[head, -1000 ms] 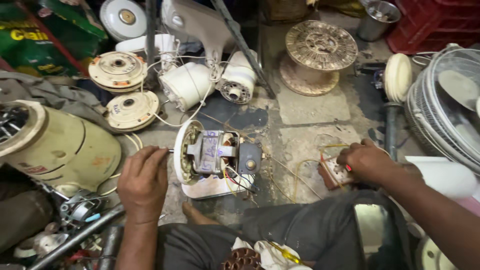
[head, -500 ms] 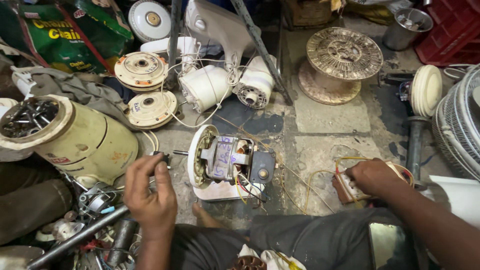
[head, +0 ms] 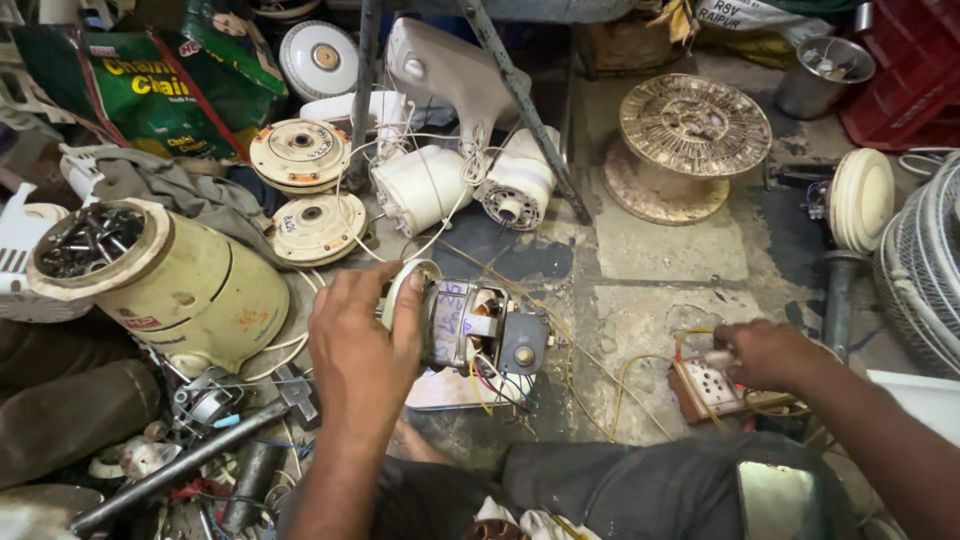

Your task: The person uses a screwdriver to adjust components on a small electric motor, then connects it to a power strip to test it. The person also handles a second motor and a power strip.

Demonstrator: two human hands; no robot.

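My left hand (head: 362, 345) grips the white round end of a small electric motor (head: 478, 330) with exposed windings and coloured wires, held tipped on its side just above the floor. Thin yellow and red wires (head: 610, 390) run from the motor across the floor to a red-edged switch and socket board (head: 712, 390). My right hand (head: 760, 352) rests on that board, fingers pinched on a small white plug or wire end at its top. My legs in dark trousers show at the bottom.
A cream mixer housing (head: 165, 285) lies at the left. Round motor covers (head: 300, 152), white fan motor bodies (head: 425, 188) and a metal spool (head: 692, 130) sit farther back. A fan guard (head: 925, 265) is at the right; tools and a metal bar (head: 175, 465) lie lower left.
My left hand has moved up and right from the floor beside the motor and taken hold of it, tipping it onto its side. My right hand has stayed on the socket board.
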